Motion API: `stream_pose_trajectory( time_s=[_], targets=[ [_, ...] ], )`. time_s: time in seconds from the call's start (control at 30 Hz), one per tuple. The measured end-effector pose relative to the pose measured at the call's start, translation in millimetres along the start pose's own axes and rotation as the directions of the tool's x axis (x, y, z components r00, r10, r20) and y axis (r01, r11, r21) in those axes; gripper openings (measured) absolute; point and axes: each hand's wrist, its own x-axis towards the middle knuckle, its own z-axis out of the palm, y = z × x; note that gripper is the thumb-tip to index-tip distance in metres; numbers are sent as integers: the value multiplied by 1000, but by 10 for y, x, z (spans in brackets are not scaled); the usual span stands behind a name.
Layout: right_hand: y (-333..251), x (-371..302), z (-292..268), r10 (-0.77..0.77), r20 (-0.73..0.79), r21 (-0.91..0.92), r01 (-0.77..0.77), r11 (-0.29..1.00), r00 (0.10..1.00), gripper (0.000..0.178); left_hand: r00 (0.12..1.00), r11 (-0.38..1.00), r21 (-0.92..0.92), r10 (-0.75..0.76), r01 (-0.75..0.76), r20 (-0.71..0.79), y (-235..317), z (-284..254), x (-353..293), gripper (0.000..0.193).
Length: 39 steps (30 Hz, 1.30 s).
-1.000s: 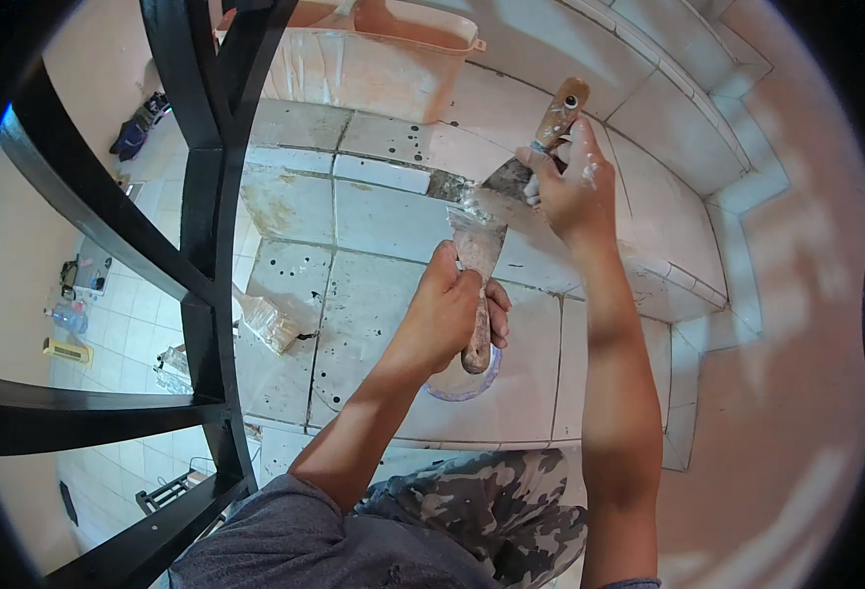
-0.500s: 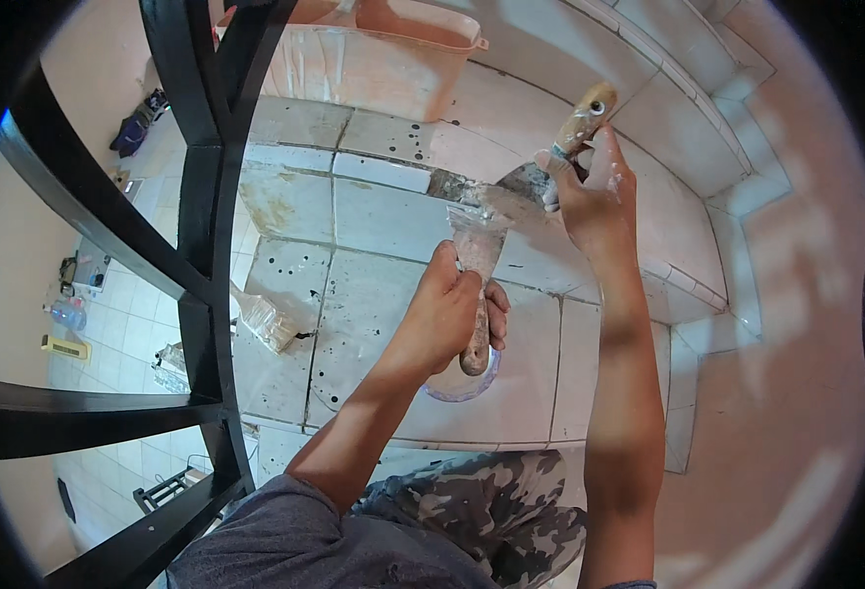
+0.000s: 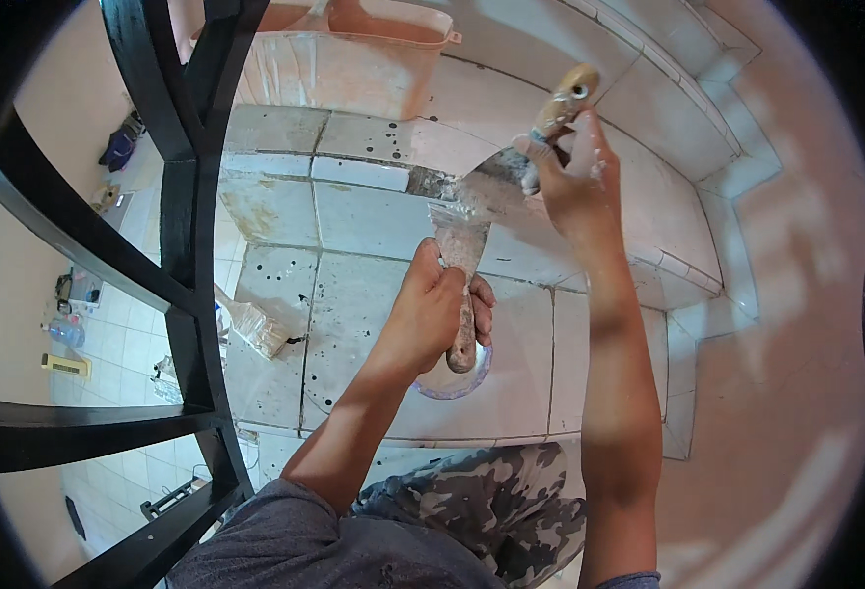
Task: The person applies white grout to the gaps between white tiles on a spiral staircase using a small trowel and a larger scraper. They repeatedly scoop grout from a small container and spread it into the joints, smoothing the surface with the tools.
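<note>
My left hand is closed around a narrow putty knife, its blade upward and smeared with pale paste, its worn handle downward. In my right hand is a wider putty knife with a wooden handle. That knife's paste-coated blade slants down to the left, close to or touching the other blade's tip; I cannot tell which. White smears mark my right fingers. Below my left hand a round, clear-rimmed piece, perhaps a tub or lid, is partly hidden.
Tiled steps with dark spots lie before me. An orange bucket stands on the upper step. A paste-covered brush lies at the left, beside a black metal railing. A plain wall rises at the right.
The view has shifted slightly, so most things sit further left. My right hand and its putty knife have risen a little. Both hands keep their hold.
</note>
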Motion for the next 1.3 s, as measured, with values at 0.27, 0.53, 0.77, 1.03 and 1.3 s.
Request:
stream_pose_trajectory(
  time_s=[0.27,0.53,0.77,1.03,1.3],
  targets=[
    [-131,-211,144,-95,9,-65,96,993,995,31,1000,998,-56,-11,11,-14,-12,12,36,24],
    [-63,-219,36,-245,-84,-130,233,964,966,32,1000,998,-68,-17,17,-7,7,20,9,22],
    [21,-242,57,-248,-128,-58,243,968,960,36,1000,998,-61,-5,5,-1,-1,14,12,23],
    [70,-268,146,-364,-174,-98,351,931,915,38,1000,999,-46,1,-1,2,6,6,19,23],
    [-38,-191,66,-282,-153,-119,265,957,947,39,1000,998,-56,-11,11,1,-5,-5,34,22]
  ],
)
